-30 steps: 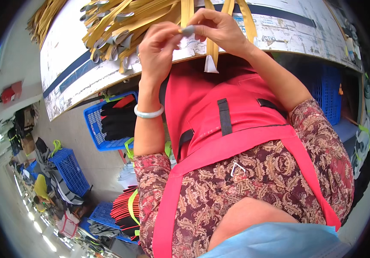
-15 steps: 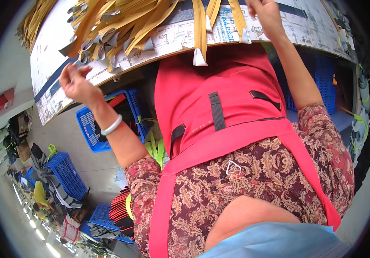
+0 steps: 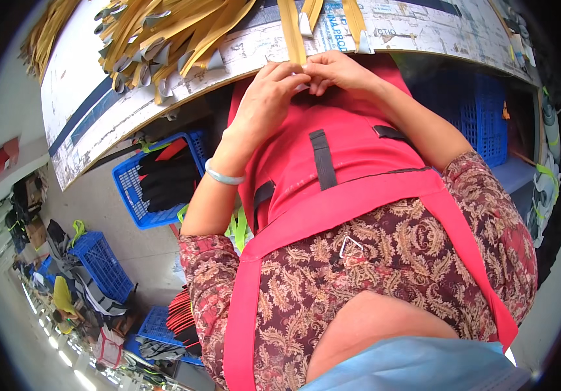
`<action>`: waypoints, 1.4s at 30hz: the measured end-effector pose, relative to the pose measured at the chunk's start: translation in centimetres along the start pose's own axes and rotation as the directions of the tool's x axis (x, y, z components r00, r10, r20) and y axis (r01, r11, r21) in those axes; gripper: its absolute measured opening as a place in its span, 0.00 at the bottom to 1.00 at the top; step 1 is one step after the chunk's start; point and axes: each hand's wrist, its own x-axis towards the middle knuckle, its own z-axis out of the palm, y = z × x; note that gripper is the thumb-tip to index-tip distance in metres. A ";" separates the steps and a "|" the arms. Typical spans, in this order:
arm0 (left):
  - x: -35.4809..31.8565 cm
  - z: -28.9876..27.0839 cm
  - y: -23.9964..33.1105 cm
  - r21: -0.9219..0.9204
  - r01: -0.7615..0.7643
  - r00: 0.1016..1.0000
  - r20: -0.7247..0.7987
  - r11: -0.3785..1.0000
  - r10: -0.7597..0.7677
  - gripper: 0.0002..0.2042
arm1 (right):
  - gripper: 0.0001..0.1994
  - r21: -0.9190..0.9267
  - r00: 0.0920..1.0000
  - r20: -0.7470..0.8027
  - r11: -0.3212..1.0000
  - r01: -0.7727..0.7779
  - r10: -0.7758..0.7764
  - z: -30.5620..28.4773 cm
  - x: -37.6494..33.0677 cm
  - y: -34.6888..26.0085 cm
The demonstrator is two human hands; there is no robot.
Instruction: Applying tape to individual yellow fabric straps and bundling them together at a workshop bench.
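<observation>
At the table's near edge, my left hand and my right hand meet, fingertips pinched together around the lower end of a yellow zipper strip. The grey tab at that end is mostly hidden by my fingers. Just right of it lie two more yellow strips, one ending in a grey-white tab and the other in a similar tab. A thick pile of such yellow strips with grey ends covers the table to the left.
The white patterned table curves across the top. Below it at left stands a blue basket holding dark pieces. Another blue crate sits under the table at right. More blue baskets stand on the floor farther left.
Both hands, previously apart at the left and right over the table, have come together at the near edge. Their fingers have taken hold of the zipper strip's end.
</observation>
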 end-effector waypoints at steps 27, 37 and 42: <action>0.8 -4.6 -0.6 -0.938 0.088 0.933 -0.040 0.335 -0.357 0.05 | 0.06 -0.372 0.910 0.296 0.842 0.390 -0.291 3.3 -0.7 -11.0; 1.3 -5.2 0.8 -0.896 0.025 0.889 -0.183 0.444 -0.419 0.06 | 0.03 -0.158 0.922 0.137 0.911 0.380 -0.361 3.8 -0.3 -10.0; 2.4 -3.3 0.9 -0.106 0.136 0.823 -0.541 0.985 -0.172 0.06 | 0.05 -0.806 0.476 0.064 0.235 0.543 -0.877 6.1 1.1 -8.1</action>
